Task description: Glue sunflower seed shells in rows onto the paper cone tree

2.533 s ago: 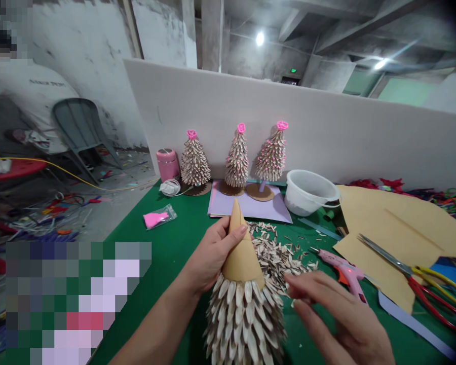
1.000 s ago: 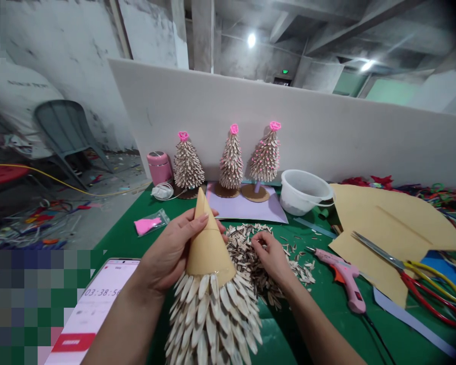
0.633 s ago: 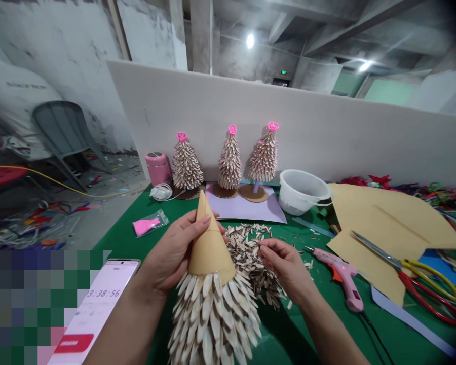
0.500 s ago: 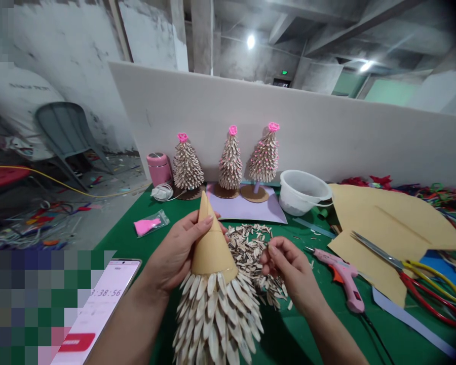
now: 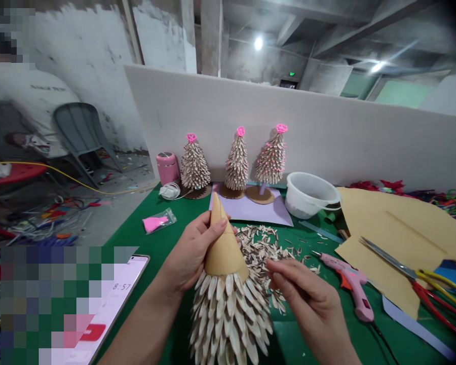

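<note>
My left hand [image 5: 192,248] is wrapped round the upper part of a tan paper cone [image 5: 226,255], whose bare tip points up and away from me. Overlapping rows of pale sunflower seed shells [image 5: 228,319] cover the cone's lower part. To the right, my right hand [image 5: 307,294] has its thumb and fingertips pinched together; whatever they hold is too small to make out. Just beyond those fingertips lies a loose heap of seed shells [image 5: 260,248]. A pink glue gun [image 5: 351,281] rests on its side right of my right hand.
Three shell trees stand at the back, the middle one [image 5: 237,165] on a round cardboard base. Beside them are a pink canister [image 5: 167,169] and a white bucket [image 5: 307,195]. Scissors [image 5: 399,264] lie over tan paper [image 5: 387,218] at right. A phone [image 5: 121,299] and pink packet [image 5: 158,222] are at left.
My right hand has drawn back toward me from the shell heap, fingers still pinched. My left hand keeps hold of the cone. The whole view has shifted slightly.
</note>
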The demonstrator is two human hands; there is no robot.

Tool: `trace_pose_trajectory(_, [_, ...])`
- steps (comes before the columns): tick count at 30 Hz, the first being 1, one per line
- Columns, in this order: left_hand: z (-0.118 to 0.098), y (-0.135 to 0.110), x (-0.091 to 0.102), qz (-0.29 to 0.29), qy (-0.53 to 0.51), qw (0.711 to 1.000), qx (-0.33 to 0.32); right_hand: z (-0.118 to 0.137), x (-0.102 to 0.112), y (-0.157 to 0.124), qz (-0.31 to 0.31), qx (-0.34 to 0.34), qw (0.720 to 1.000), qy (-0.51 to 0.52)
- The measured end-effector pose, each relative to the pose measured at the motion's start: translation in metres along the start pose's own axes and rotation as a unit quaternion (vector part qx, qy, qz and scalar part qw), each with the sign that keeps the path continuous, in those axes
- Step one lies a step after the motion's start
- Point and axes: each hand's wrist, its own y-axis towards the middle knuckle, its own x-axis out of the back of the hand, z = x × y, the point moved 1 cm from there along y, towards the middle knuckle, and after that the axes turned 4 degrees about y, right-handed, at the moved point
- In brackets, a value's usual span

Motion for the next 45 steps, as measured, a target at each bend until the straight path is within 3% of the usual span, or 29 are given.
trace_pose_trajectory(5, [0.001,-0.002,-0.001,0.0,0.006,1.0,-0.006,0.007,-0.002,-0.002,-0.017,0.038,0.997,-0.058])
trace_pose_trajectory(10, [0.002,-0.003,-0.003,0.0,0.007,1.0,-0.003,0.015,-0.008,0.001,0.025,0.144,0.984,-0.1])
trace_pose_trajectory(14, [0.003,-0.004,-0.003,-0.002,0.008,1.0,0.003,0.015,-0.011,0.0,0.033,0.181,0.978,-0.1])
trace_pose_trajectory(25, [0.003,-0.004,-0.005,0.01,0.01,1.0,0.003,0.007,-0.012,-0.008,0.023,0.191,0.971,-0.141])
trace_pose_trajectory(34, [0.004,-0.003,-0.004,0.014,0.01,1.0,0.005,0.008,-0.01,-0.006,0.07,0.193,0.966,-0.155])
trace_pose_trajectory(45, [0.007,-0.004,-0.004,0.026,0.01,1.0,0.003,0.012,-0.009,-0.006,0.012,0.208,0.963,-0.173])
